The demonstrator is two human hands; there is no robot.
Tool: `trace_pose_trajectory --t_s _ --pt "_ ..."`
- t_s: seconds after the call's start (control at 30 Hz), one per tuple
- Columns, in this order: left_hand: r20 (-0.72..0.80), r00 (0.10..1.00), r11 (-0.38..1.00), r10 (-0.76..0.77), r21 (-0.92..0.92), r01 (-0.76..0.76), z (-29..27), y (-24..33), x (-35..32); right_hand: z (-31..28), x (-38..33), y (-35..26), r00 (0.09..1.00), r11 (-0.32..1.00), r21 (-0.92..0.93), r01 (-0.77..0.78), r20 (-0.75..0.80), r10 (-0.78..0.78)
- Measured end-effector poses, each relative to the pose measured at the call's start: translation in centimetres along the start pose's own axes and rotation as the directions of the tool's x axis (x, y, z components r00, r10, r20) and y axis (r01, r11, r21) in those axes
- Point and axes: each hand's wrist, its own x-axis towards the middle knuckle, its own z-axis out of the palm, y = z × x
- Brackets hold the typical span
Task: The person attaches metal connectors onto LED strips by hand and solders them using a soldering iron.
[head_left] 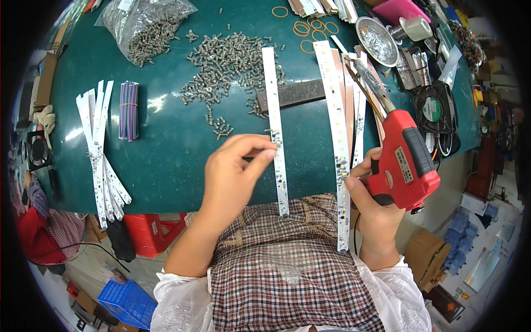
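A narrow white LED strip board (280, 180) rests across a dark flat bar (298, 93), its near end at the table's front edge. My left hand (238, 171) is closed, with thumb and index fingertips pinched together at the board's left edge. Whatever is between those fingertips is too small to make out. My right hand (376, 213) is wrapped round a red soldering gun (404, 155), its metal tip pointing up and away. A second LED strip board (336, 119) passes by that hand's thumb, which touches its edge.
Loose small metal parts (224, 66) lie heaped beyond my left hand, beside a clear bag (146, 30) of them. Crossed LED boards (99, 160) and a banded wire bundle (129, 110) lie left. Rubber bands (310, 27), a metal dish (378, 41) and a fan (435, 108) are far right.
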Motion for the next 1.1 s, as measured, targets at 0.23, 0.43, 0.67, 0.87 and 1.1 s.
trace_pose_trajectory --t_s 0.23,0.43,0.67,0.87,1.1 --pt "0.012 0.99 0.949 0.143 0.283 -0.141 3.7 0.5 1.4 -0.1 -0.1 -0.6 0.994 0.996 -0.002 0.091 -0.059 -0.091" --pt "0.094 0.982 0.949 0.164 0.256 -0.183 6.6 0.5 2.8 -1.3 0.4 -0.3 0.981 0.993 -0.008 0.118 -0.154 -0.118" --pt "0.102 0.975 0.864 0.2 0.451 -0.224 5.8 1.5 2.3 -1.6 0.6 0.3 0.975 0.996 0.001 0.094 -0.2 -0.092" --pt "0.134 0.99 0.981 0.038 0.182 -0.063 3.8 3.0 1.5 -1.2 0.7 1.4 0.995 0.997 0.034 0.068 -0.074 -0.065" --pt "0.304 0.946 0.809 -0.112 -0.525 0.265 3.3 3.1 0.5 0.1 0.6 1.3 0.999 0.999 0.0 -0.042 0.03 0.042"
